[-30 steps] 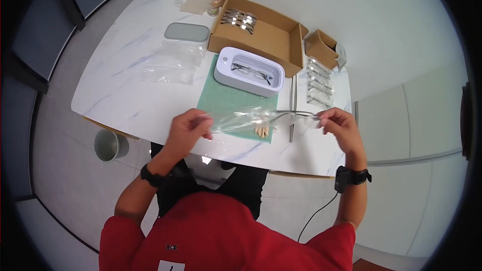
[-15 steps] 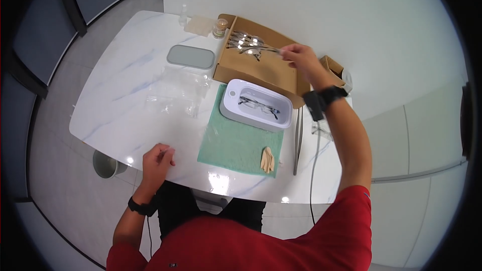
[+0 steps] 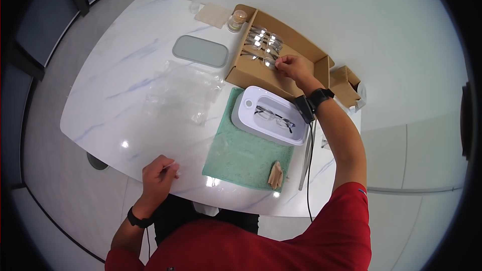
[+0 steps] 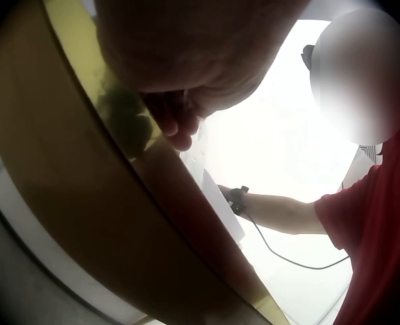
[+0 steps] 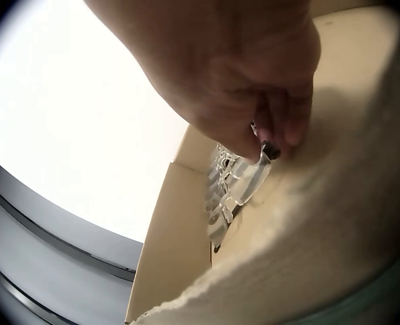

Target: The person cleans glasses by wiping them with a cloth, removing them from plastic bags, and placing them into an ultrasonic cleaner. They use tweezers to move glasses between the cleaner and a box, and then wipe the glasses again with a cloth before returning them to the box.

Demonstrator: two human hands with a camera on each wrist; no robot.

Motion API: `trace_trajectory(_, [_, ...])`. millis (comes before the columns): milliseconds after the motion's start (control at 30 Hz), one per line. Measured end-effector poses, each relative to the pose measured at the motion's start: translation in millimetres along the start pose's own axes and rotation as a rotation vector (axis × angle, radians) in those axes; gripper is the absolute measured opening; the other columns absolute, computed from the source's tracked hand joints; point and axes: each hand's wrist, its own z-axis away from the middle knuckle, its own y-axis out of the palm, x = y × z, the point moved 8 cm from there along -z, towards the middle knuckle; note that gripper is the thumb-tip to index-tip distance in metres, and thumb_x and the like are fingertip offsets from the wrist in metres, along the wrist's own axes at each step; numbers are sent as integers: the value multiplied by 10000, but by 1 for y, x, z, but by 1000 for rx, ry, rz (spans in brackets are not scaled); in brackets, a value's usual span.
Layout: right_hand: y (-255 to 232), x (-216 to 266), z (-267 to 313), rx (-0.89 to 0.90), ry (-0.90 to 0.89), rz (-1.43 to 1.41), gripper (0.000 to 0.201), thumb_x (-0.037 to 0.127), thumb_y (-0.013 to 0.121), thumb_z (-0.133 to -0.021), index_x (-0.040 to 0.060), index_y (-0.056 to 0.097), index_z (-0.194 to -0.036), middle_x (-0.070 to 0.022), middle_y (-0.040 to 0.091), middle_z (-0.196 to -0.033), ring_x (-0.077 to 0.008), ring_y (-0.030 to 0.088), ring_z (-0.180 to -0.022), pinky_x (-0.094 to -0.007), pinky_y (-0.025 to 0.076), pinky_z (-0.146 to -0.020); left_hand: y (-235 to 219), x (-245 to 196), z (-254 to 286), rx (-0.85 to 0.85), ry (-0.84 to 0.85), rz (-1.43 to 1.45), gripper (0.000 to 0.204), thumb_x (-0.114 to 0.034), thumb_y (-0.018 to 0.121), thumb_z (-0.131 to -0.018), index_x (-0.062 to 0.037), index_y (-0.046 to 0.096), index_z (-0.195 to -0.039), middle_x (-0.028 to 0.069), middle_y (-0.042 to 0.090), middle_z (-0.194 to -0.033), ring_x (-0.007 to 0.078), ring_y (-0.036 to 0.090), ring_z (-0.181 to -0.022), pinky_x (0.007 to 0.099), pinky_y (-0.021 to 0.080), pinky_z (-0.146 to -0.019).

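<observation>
The shiny white table (image 3: 115,100) is showing blue streaks. On its far side, the right hand (image 3: 293,68) is pinching thin, clear glasses (image 3: 268,61) inside the brown cardboard box (image 3: 255,74). The glasses are sitting lower than a moment ago. Nearer and left, the left hand (image 3: 158,176) is pinching crinkly clear plastic (image 3: 177,173).

A clear bottle (image 3: 195,3) and a small jar (image 3: 237,21) flank a beige cloth (image 3: 213,15).

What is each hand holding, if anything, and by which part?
The right hand pinches clear-lensed, dark-armed eyeglasses by one outer end. The left hand seems to hold crumpled clear plastic film between thumb and fingers; which part cannot be told.
</observation>
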Motion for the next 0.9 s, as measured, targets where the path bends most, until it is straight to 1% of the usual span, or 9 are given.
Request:
trace_trajectory(167, [-24,12,-2,-211,-250,395,100,161,736,-910,72,750,-954,4,698,-823,-56,601,-726,-222,491,-642,-1,-3,-2,28,15,-51,93,-37,659,-956,49,624,-947,82,623,-792,138,665,-665,263,563,-605])
trace_trajectory(200, [-30,17,5,-248,-287,233,169,207,763,-882,50,772,-945,-28,714,-812,-125,648,-744,-310,535,-689,0,-2,-2,49,-43,-65,103,-43,660,-958,53,624,-962,85,630,-805,138,667,-670,260,566,-609])
trace_trajectory(267, [-17,67,58,-229,-281,42,217,216,748,-906,25,736,-1008,-14,710,-879,-76,632,-764,-251,501,-658,-2,2,-3,52,-38,10,114,-58,664,-958,47,629,-985,83,645,-820,133,673,-698,264,560,-625])
trace_trajectory(400, [46,145,167,173,-460,43,184,188,738,-909,35,732,-1011,-28,718,-913,-102,646,-791,-280,528,-688,1,2,-3,105,-30,55,116,-66,668,-951,28,639,-1011,75,664,-830,124,673,-725,258,541,-645])
trace_trajectory(467, [89,180,221,302,-589,361,189,163,735,-896,29,724,-1029,-53,722,-937,-138,663,-795,-306,544,-707,1,-2,-3,110,-38,-15,130,-69,676,-942,26,641,-1024,76,674,-840,122,661,-711,257,529,-644])
trace_trajectory(533, [131,174,250,405,-733,546,222,67,722,-854,39,698,-1074,-90,697,-1030,-230,685,-810,-325,542,-685,3,-4,-4,121,-7,-63,147,-72,686,-931,23,644,-1035,77,682,-846,123,650,-696,258,520,-640])
trace_trajectory(600, [164,154,256,366,-846,643,274,103,715,-839,37,670,-1100,-147,662,-1045,-370,677,-859,-457,544,-725,2,-2,-2,130,39,-98,166,-76,698,-918,20,646,-1044,80,688,-849,126,639,-678,263,512,-635])
trace_trajectory(700, [200,119,242,362,-723,893,257,121,719,-823,40,678,-1063,-154,670,-1005,-371,685,-847,-468,543,-731,1,-14,-1,142,97,-165,183,-81,712,-905,17,646,-1046,69,688,-833,128,625,-661,264,507,-632])
trace_trajectory(900, [216,121,238,403,-675,839,154,115,712,-783,74,700,-931,-146,717,-893,-359,704,-863,-454,568,-755,-28,-24,-23,122,1,-205,185,-79,713,-907,12,644,-1053,41,659,-762,103,626,-654,260,502,-620])
